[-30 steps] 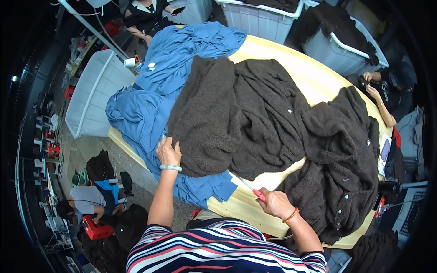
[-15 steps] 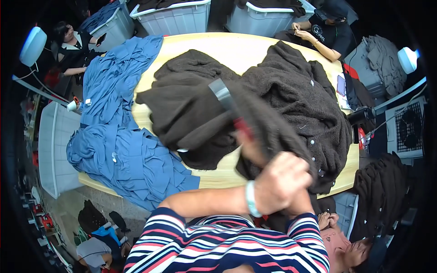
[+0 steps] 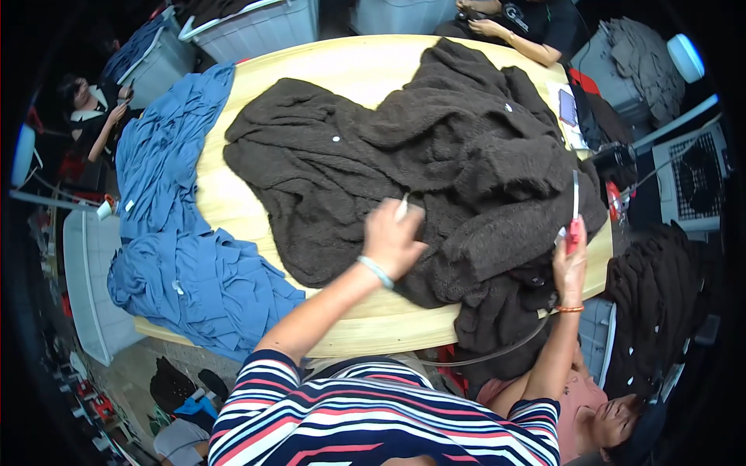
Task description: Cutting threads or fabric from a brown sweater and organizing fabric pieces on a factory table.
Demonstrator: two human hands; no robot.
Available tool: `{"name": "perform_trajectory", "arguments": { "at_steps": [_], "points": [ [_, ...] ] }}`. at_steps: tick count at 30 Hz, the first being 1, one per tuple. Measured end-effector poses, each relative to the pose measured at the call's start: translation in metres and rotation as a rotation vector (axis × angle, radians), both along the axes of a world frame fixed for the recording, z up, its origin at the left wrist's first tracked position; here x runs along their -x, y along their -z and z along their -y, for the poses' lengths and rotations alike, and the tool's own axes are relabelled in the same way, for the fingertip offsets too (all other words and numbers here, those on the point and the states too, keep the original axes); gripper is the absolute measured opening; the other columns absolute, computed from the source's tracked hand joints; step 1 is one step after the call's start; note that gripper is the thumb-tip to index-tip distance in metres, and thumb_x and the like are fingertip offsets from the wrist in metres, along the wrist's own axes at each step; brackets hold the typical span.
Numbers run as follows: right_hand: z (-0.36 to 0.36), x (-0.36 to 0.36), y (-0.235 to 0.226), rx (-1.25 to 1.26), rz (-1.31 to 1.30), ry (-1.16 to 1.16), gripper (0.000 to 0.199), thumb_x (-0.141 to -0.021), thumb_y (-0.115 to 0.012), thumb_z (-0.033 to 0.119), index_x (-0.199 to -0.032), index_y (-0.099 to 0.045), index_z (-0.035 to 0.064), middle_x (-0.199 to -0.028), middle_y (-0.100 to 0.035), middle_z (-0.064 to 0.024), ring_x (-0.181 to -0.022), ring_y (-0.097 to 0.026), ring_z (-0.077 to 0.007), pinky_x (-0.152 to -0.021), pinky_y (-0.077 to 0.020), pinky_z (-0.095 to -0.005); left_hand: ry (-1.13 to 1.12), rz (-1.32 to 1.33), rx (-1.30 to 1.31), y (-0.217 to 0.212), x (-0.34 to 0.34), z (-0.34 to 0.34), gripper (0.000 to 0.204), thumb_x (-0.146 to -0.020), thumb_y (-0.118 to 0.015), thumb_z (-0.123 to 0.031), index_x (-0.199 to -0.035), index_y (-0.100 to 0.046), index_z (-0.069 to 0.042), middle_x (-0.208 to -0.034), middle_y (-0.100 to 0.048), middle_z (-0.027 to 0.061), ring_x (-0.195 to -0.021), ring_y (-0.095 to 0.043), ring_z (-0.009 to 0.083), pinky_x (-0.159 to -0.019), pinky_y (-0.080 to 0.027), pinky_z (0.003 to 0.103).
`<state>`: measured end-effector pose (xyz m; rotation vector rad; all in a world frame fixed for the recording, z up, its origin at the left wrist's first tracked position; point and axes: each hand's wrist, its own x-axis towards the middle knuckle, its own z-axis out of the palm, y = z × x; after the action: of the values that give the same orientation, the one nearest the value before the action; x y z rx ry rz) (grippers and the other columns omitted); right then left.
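A large dark brown fuzzy garment [image 3: 311, 186] lies spread over the wooden table, bunched and folded toward the right. My left hand [image 3: 394, 239] rests on its near middle, slightly blurred, thumb and fingers apart. A small white piece [image 3: 402, 210] shows between those fingers; its kind is unclear. My right hand [image 3: 570, 272] is closed round a red-handled tool [image 3: 574, 235] with a long, narrow pale blade pointing away from me. It is raised over the garment's right edge. Small pale buttons [image 3: 336, 139] dot the cloth.
Blue garments [image 3: 206, 287] are heaped along the table's left side. Grey bins [image 3: 256, 31] stand behind the wooden table [image 3: 350, 334]. A co-worker [image 3: 536, 31] sits at the far right; another person [image 3: 575, 404] is close at my right, beside dark hanging garments [image 3: 657, 303].
The brown garment was lifted and blurred with my arms crossed; now it lies on the table. My right hand has moved right with the red-handled tool, and my left hand has moved left.
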<state>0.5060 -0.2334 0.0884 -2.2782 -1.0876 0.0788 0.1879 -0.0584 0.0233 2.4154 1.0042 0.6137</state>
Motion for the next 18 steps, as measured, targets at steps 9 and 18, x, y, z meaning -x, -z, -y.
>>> {"name": "perform_trajectory", "arguments": {
  "at_steps": [9,18],
  "points": [
    [-0.029,0.117,-0.027,-0.033,-0.133,-0.427,0.059,-0.086,-0.064,0.004,-0.14,-0.043,0.0092,-0.118,-0.061,-0.0254,-0.102,-0.063,-0.0408,-0.083,-0.053,-0.0411,0.107,-0.881,0.13,0.102,0.223,0.02,0.025,-0.075,-0.058,-0.014,-0.097,-0.071,-0.014,-0.099,-0.062,0.0066,-0.101,-0.055,0.0251,-0.084,-0.041,0.042],
    [-0.052,0.174,0.01,0.419,-0.3,-0.635,0.052,-0.086,-0.064,0.018,-0.135,-0.046,0.0117,-0.083,-0.066,-0.0246,-0.079,-0.064,-0.0439,-0.07,-0.0517,-0.0496,-0.087,-0.368,-0.035,0.025,0.125,-0.004,0.042,-0.078,-0.072,-0.027,-0.115,-0.063,-0.009,-0.118,-0.057,0.014,-0.12,-0.049,0.0341,-0.099,-0.039,0.047]
  ]
}}
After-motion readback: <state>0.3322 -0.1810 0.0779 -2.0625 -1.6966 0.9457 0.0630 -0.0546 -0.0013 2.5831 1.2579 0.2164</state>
